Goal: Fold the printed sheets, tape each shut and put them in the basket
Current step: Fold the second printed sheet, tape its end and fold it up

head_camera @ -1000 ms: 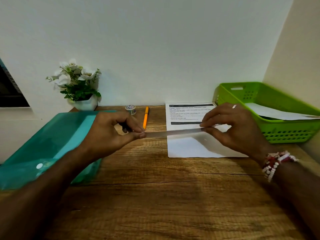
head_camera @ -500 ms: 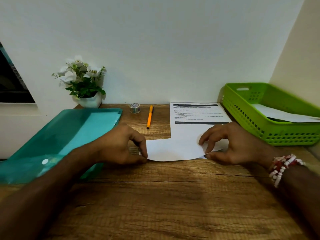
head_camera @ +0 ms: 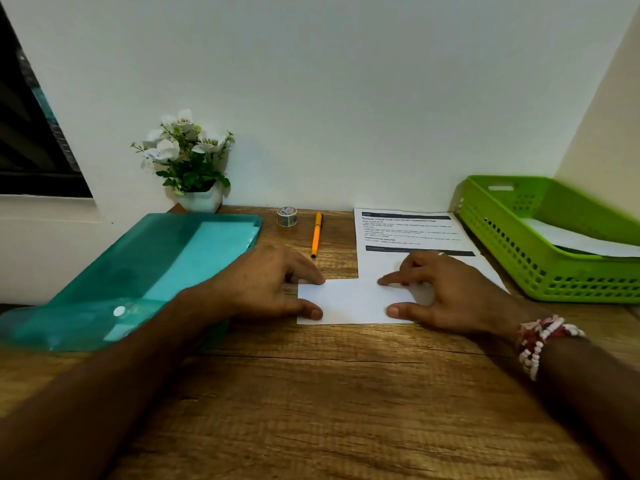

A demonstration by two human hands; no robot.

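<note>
A folded white sheet [head_camera: 353, 301] lies flat on the wooden desk [head_camera: 329, 393], blank side up. My left hand [head_camera: 266, 289] presses its left end with thumb and forefinger. My right hand [head_camera: 446, 292] presses its right end, fingers spread, partly over a flat printed sheet [head_camera: 405, 233] that lies behind. A green basket [head_camera: 540, 258] stands at the right with a white folded sheet [head_camera: 581, 240] inside. A small tape roll [head_camera: 287, 216] stands near the wall.
An orange pen [head_camera: 316, 234] lies beside the tape roll. A teal plastic folder [head_camera: 138, 278] covers the desk's left side. A white pot of white flowers [head_camera: 194, 164] stands at the back left against the wall. A beaded bracelet sits on my right wrist.
The sheet was held up between both hands, then bent down onto the desk. Now it lies flat and folded, with both hands pressing on its ends.
</note>
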